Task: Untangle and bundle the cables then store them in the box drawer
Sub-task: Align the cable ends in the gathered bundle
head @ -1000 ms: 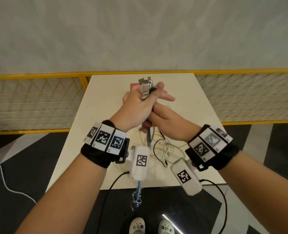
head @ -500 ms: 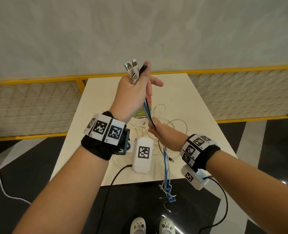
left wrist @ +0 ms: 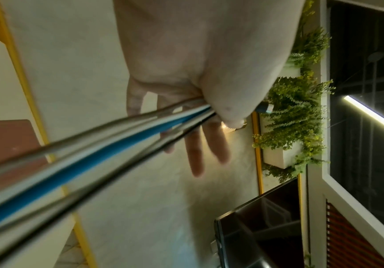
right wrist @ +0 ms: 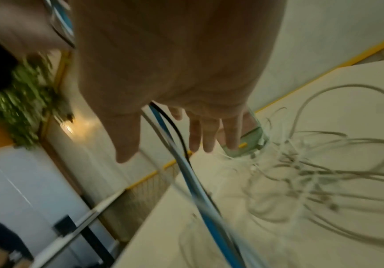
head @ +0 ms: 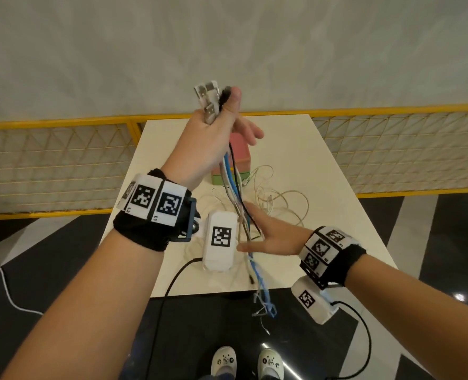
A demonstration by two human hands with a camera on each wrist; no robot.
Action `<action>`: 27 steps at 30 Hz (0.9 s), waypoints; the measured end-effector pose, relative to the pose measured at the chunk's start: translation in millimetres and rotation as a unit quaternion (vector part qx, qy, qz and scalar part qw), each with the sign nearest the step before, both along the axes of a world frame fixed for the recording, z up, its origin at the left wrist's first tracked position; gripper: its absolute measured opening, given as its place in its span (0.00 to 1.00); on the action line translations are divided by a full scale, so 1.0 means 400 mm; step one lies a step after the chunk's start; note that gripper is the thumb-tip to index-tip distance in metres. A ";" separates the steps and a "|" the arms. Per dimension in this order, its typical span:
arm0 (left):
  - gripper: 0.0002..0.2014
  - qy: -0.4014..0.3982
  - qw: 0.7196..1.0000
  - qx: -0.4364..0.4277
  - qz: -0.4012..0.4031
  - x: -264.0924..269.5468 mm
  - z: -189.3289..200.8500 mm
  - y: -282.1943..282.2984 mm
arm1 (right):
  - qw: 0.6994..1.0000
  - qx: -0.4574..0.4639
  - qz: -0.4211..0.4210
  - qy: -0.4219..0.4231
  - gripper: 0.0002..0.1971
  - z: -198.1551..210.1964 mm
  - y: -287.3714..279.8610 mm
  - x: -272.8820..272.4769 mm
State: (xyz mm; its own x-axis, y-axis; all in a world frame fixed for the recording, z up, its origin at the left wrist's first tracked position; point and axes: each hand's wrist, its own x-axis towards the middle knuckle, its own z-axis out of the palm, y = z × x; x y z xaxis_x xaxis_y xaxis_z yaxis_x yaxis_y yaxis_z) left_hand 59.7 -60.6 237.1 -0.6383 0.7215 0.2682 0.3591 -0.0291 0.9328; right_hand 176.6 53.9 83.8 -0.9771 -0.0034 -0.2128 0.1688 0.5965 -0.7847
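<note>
**Cable bunch held up over the table, right hand open against the strands**

The bunch of cables [head: 234, 185], grey, white, blue and black, hangs in the air above the near half of the table [head: 323, 165]; its USB plugs [head: 207, 96] stick up out of the left hand [head: 213, 138], and its lower ends [head: 263, 300] dangle past the table's near edge over the dark floor; in the left wrist view the same strands [left wrist: 108, 146] run out of the fist toward the camera, blurred.

The left hand is raised and pinches the bunch just below the plugs between thumb and curled forefinger, while its other fingers [left wrist: 195, 156] stretch out loosely; the right hand [head: 271, 234] sits lower, palm spread and fingers straight, with the strands passing between thumb and fingers; it grips nothing, though the strands appear to brush it; the right wrist view shows the blue and black cables [right wrist: 174, 145] running through that gap.

A loose tangle of pale cables [head: 279, 198] lies on the table to the right of the hanging bunch, apart from it; behind it, toward the far side, stands the box [head: 241, 157], pink on top with a green band below; whether its drawer is open I cannot tell.

Beyond the table runs a yellow-framed mesh fence [head: 49, 165]; light shoes [head: 246, 363] show at the bottom of the head view.
</note>
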 end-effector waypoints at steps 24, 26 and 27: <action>0.22 -0.135 0.986 -0.051 0.087 -0.123 -0.110 -0.119 | 0.904 0.275 0.224 -0.240 0.56 -0.139 -0.056 -0.181; 0.23 -0.150 0.982 -0.086 0.073 -0.129 -0.127 -0.133 | 0.913 0.268 0.207 -0.227 0.46 -0.172 -0.040 -0.202; 0.23 -0.159 0.980 -0.099 0.067 -0.132 -0.138 -0.138 | 0.924 0.257 0.188 -0.210 0.39 -0.190 -0.035 -0.213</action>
